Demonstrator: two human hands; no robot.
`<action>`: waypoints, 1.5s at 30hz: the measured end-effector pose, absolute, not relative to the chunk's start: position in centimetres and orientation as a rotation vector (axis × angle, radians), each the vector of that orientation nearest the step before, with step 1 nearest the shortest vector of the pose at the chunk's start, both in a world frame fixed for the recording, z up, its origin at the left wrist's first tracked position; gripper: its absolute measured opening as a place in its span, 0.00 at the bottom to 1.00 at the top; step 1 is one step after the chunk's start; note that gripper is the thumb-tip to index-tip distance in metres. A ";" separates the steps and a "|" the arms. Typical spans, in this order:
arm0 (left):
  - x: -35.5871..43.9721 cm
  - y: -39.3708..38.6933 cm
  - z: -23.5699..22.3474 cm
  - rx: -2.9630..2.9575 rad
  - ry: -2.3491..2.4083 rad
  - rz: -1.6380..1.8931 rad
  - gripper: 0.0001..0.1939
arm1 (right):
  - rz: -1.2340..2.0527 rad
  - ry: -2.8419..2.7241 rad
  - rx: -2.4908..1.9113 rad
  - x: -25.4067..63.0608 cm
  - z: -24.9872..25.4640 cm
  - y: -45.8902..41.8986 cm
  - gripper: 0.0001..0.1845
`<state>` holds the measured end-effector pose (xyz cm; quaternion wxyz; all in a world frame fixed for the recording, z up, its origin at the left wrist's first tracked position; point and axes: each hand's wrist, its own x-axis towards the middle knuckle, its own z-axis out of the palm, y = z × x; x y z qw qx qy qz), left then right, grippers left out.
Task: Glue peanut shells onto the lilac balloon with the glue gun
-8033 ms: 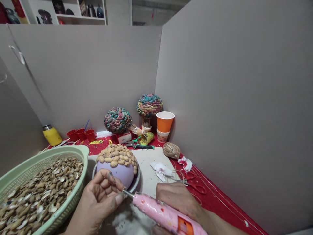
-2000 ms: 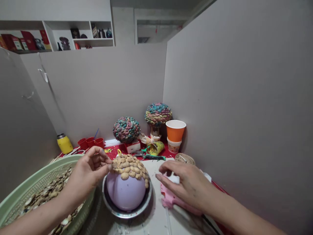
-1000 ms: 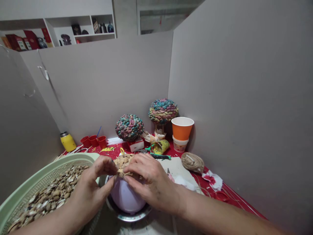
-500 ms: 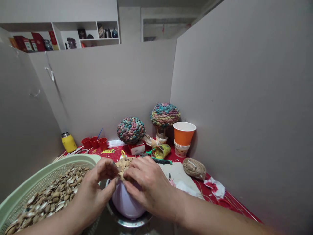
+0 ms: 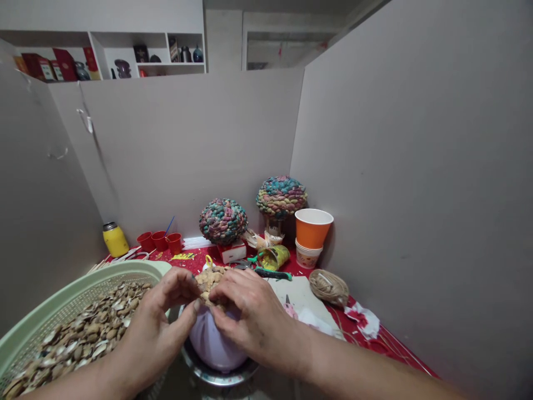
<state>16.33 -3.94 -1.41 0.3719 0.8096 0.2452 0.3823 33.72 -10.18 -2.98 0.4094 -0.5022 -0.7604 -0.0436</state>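
In front of me a lilac balloon [image 5: 214, 344] rests in a metal bowl [image 5: 220, 379]. Its upper part carries a layer of tan nut shells [image 5: 211, 278]. My left hand [image 5: 170, 311] is at the left edge of this layer, thumb and fingertips curled close together; what lies between them is too small to make out. From the right, my right hand [image 5: 254, 316] reaches over the balloon, fingers bent and thumb close to the index finger at a shell on the layer's lower edge. Its palm hides the balloon's right side.
A green basket [image 5: 160, 266] of loose nut shells [image 5: 95, 328] stands at left. Behind are a yellow jar [image 5: 115, 241], red cups [image 5: 159, 241], two colourful shell-covered balls [image 5: 224, 221], an orange paper cup [image 5: 313, 229] and green-handled pliers [image 5: 272, 274]. Twine [image 5: 328, 287] lies at right.
The view has shifted slightly. Both hands keep nearly the same place on the shell layer, with only small finger movements.
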 end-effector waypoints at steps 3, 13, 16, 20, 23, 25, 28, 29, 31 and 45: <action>16.4 -4.2 -1.1 2.042 0.633 1.003 0.03 | -0.020 -1.848 -1.258 33.7 -2.6 -10.1 0.06; 17.5 -4.5 -0.3 2.080 0.498 0.947 0.06 | 0.162 -1.774 -1.216 35.6 -1.7 -10.1 0.03; 17.7 -4.2 -0.5 2.098 0.470 0.917 0.05 | 0.139 -1.791 -1.210 36.0 -2.0 -10.0 0.03; 17.5 -4.1 -0.7 2.168 0.482 0.909 0.04 | 0.111 -1.816 -1.193 36.0 -2.6 -9.6 0.03; 17.4 -4.0 -0.9 2.257 0.516 0.910 0.04 | 0.088 -1.830 -1.171 36.0 -2.9 -9.4 0.04; 17.3 -3.9 -1.0 2.313 0.530 0.906 0.05 | 0.089 -1.841 -1.167 36.0 -2.9 -9.4 0.04; 17.1 -3.9 -1.1 2.388 0.531 0.912 0.06 | 0.107 -1.859 -1.182 36.0 -2.8 -9.5 0.05; 17.1 -3.9 -1.1 2.405 0.532 0.911 0.06 | 0.112 -1.863 -1.191 35.9 -2.8 -9.6 0.06; 17.1 -4.0 -1.1 2.422 0.539 0.912 0.05 | 0.114 -1.863 -1.200 35.9 -2.6 -9.7 0.06; 17.5 -2.6 -0.6 2.191 0.988 0.878 0.15 | 0.084 -1.888 -1.142 36.0 -2.7 -9.6 0.10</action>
